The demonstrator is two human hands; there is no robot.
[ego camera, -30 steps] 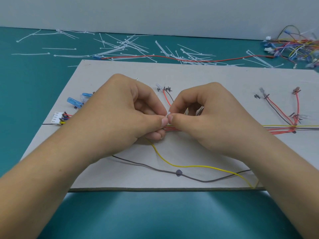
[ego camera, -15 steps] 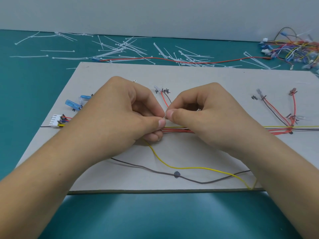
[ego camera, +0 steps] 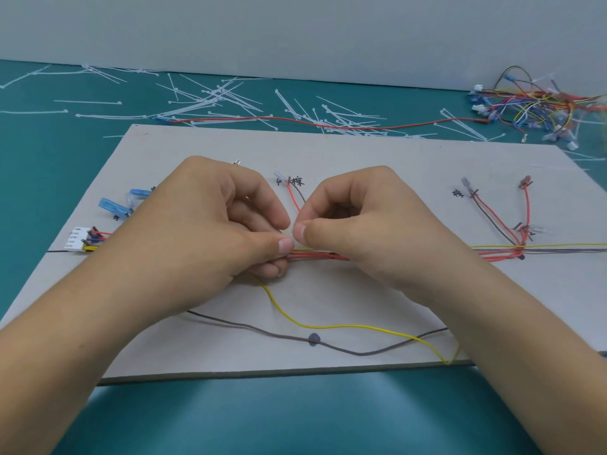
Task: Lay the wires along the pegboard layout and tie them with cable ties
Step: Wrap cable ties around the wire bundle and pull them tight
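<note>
Left hand (ego camera: 210,231) and right hand (ego camera: 368,231) pinch a cable tie (ego camera: 289,232) over the red wires (ego camera: 315,256), thumbs now drawn closer. Tie likely being threaded; not yet cinched.

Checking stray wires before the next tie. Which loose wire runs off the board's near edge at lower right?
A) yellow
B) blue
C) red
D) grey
A: the yellow wire leaves the bundle under the left hand and hooks over the board edge at lower right, while the grey wire stays on the board.
</note>
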